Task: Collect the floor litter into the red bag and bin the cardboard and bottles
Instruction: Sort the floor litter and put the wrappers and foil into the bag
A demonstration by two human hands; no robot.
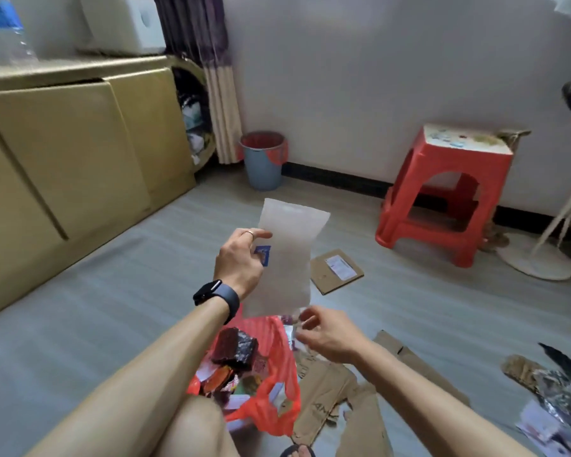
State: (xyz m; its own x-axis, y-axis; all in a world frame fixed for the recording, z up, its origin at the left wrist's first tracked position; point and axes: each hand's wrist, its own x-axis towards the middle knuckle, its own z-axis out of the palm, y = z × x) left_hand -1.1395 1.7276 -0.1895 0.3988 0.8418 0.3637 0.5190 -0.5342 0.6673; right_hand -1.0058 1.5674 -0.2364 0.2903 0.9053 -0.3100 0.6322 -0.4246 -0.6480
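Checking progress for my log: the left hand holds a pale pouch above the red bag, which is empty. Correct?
Not empty: the head view shows the red bag already holding dark wrappers and other litter. The left hand does hold the pale pouch above it.

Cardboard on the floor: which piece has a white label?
The small piece near the red stool; the torn pieces beside the red bag are unlabelled.

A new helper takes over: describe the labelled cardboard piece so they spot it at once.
Start at the red stool by the wall. On the floor left of its front legs lies a flat cardboard piece. Unlike the torn cardboard beside the red bag, it carries a white label.
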